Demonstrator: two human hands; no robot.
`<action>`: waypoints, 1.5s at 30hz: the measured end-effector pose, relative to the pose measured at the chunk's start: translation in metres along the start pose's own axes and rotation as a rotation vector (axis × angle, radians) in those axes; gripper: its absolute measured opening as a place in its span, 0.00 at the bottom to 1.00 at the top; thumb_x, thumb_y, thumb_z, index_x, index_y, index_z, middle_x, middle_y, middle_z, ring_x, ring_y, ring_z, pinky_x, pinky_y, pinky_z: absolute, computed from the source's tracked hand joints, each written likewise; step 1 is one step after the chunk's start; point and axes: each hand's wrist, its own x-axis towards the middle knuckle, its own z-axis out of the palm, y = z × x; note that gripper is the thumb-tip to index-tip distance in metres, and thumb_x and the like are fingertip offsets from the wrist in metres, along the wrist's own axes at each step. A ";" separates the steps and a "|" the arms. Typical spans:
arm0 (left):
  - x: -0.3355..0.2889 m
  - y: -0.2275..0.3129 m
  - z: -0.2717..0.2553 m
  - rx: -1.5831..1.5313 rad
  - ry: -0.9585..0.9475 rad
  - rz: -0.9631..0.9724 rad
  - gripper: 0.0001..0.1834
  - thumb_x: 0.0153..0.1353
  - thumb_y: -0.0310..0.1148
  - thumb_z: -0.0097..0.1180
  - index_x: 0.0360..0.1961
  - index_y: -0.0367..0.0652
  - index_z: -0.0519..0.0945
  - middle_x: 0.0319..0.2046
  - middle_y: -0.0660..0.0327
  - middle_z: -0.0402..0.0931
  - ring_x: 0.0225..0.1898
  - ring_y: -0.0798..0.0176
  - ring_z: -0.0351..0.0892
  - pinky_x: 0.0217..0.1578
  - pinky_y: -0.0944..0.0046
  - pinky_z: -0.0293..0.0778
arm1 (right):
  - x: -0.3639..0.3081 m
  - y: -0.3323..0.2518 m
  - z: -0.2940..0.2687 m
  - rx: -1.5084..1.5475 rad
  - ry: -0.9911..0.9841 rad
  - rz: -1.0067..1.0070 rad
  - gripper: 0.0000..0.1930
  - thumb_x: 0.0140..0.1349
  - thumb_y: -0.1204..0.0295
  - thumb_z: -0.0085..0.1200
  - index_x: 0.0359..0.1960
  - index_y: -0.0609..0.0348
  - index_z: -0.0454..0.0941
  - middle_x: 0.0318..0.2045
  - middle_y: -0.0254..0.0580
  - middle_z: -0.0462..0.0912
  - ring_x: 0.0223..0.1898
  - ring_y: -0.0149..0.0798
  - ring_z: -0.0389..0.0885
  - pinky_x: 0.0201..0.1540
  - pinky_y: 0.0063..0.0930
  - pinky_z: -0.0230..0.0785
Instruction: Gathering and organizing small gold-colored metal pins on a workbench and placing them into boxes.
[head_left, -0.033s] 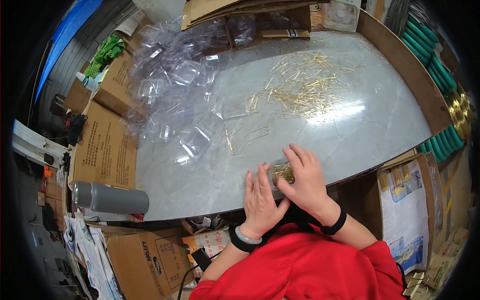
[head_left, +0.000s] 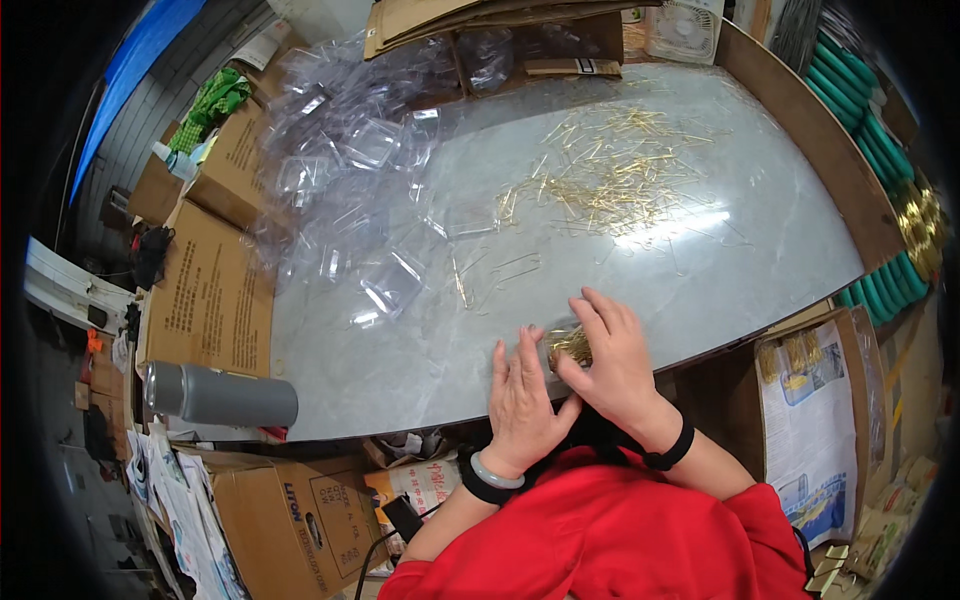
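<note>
Left hand (head_left: 525, 395) lies outstretched; right hand (head_left: 615, 360) curves, grip undeterminable. Between them: one gold metal wire bundle (head_left: 570, 345), at the grey marbled table's (head_left: 400, 375) near edge. One grey cylindrical bottle (head_left: 235, 395) is leftward.

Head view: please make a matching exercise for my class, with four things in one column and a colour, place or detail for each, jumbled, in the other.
Things
1. Bundle
2. Bottle
3. Fan
4. Left hand

Descriptions
A. Grey, on the left of the table
B. Pale bangle at its wrist
C. White, at the far edge
D. Gold, by the right hand

Pairs: 1-D, 2-A, 3-C, 4-B
</note>
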 end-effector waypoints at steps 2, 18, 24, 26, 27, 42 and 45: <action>-0.001 -0.001 -0.001 -0.007 -0.016 -0.004 0.62 0.52 0.38 0.73 0.77 0.29 0.43 0.68 0.44 0.65 0.70 0.41 0.65 0.74 0.38 0.49 | -0.001 0.000 0.000 -0.041 -0.015 -0.024 0.32 0.60 0.58 0.63 0.64 0.61 0.73 0.66 0.57 0.70 0.68 0.64 0.64 0.69 0.66 0.53; 0.025 0.011 -0.003 0.197 -0.185 0.126 0.36 0.63 0.39 0.63 0.68 0.33 0.68 0.68 0.45 0.65 0.72 0.40 0.60 0.71 0.36 0.54 | 0.122 0.002 -0.054 -0.229 -0.442 -0.162 0.19 0.65 0.78 0.49 0.58 0.68 0.73 0.60 0.61 0.75 0.59 0.61 0.75 0.61 0.46 0.71; 0.010 -0.006 -0.025 0.262 -0.140 0.090 0.33 0.63 0.34 0.61 0.68 0.35 0.69 0.69 0.49 0.66 0.71 0.44 0.63 0.71 0.39 0.57 | 0.220 0.066 0.030 -0.483 -0.223 -0.446 0.16 0.62 0.79 0.47 0.51 0.65 0.76 0.52 0.56 0.78 0.54 0.60 0.78 0.57 0.46 0.73; 0.001 -0.016 -0.040 0.303 -0.139 0.043 0.33 0.63 0.33 0.61 0.68 0.34 0.69 0.69 0.49 0.66 0.71 0.43 0.63 0.71 0.39 0.57 | 0.228 0.070 0.044 -0.480 -0.316 -0.423 0.16 0.62 0.80 0.47 0.52 0.65 0.75 0.53 0.56 0.78 0.56 0.59 0.77 0.59 0.44 0.72; -0.004 -0.024 -0.045 0.321 -0.142 0.009 0.33 0.63 0.32 0.61 0.69 0.34 0.69 0.70 0.48 0.66 0.72 0.43 0.61 0.71 0.39 0.57 | 0.224 0.072 0.053 -0.475 -0.374 -0.406 0.17 0.61 0.80 0.47 0.53 0.65 0.75 0.53 0.56 0.78 0.56 0.59 0.77 0.60 0.44 0.72; -0.017 -0.057 -0.063 0.203 -0.003 -0.142 0.33 0.65 0.31 0.60 0.68 0.29 0.66 0.69 0.39 0.60 0.72 0.34 0.56 0.71 0.41 0.58 | 0.187 -0.005 0.042 -0.221 -0.622 -0.672 0.20 0.65 0.75 0.51 0.60 0.59 0.75 0.63 0.48 0.75 0.63 0.53 0.73 0.64 0.41 0.69; -0.016 -0.059 -0.062 0.198 -0.009 -0.136 0.33 0.65 0.31 0.60 0.68 0.29 0.66 0.70 0.39 0.60 0.72 0.34 0.56 0.71 0.42 0.59 | 0.194 -0.005 0.063 -0.236 -0.581 -0.763 0.23 0.72 0.61 0.49 0.64 0.56 0.72 0.68 0.48 0.70 0.68 0.55 0.68 0.67 0.51 0.64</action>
